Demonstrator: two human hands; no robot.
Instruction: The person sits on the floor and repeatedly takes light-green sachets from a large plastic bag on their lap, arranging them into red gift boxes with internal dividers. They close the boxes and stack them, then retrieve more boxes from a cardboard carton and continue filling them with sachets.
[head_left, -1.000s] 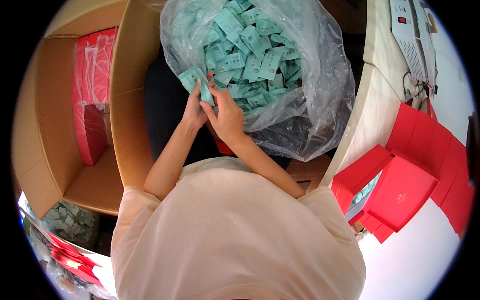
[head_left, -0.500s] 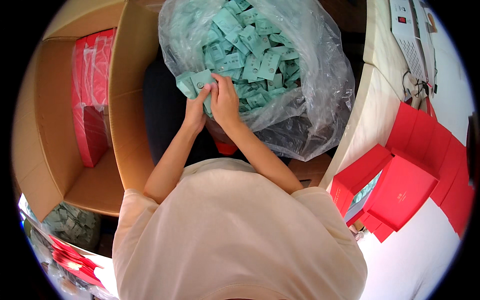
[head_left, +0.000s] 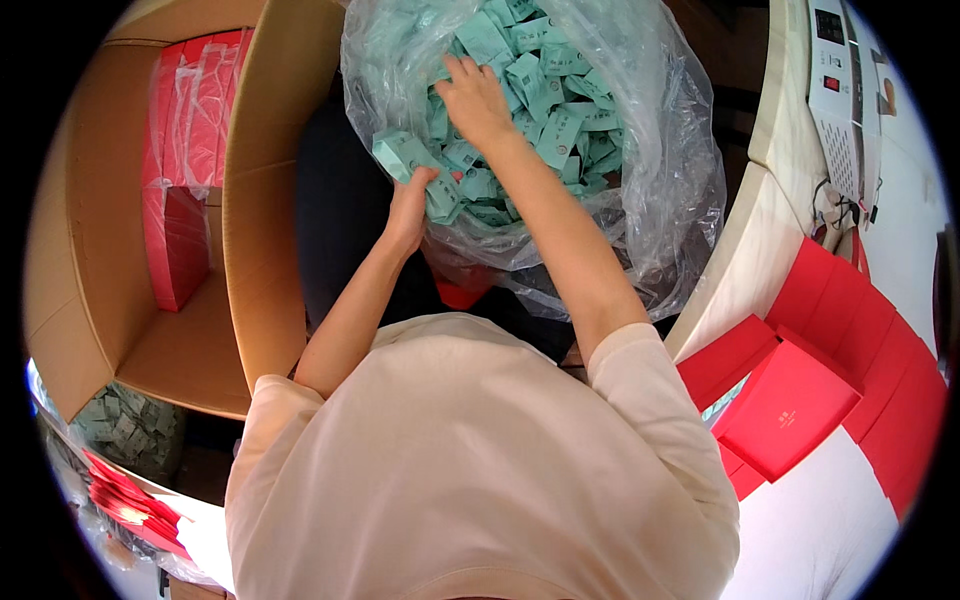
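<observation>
Small pale-green packets (head_left: 485, 40) fill a large clear plastic bag (head_left: 665, 150) in front of me. My left hand (head_left: 408, 203) is closed on a few green packets (head_left: 402, 156) at the bag's near left edge; its thumb lies on top of them. Farther in, my right hand (head_left: 474, 95) reaches over the heap from the right, back of the hand up, fingers somewhat apart and touching the packets. Nothing shows in its grasp, though its fingertips are partly hidden.
On the left stands an open cardboard box (head_left: 262, 230) holding red boxes (head_left: 185, 130) in clear film. A table (head_left: 735, 240) on the right bears an open red box (head_left: 790, 405), a row of red boxes (head_left: 850, 330) and a white machine (head_left: 838, 110). More packets (head_left: 125, 430) sit at lower left.
My right hand has left the packets in my left hand and moved forward into the heap. My left hand keeps its packets, slightly lower and to the right. The view has shifted a little.
</observation>
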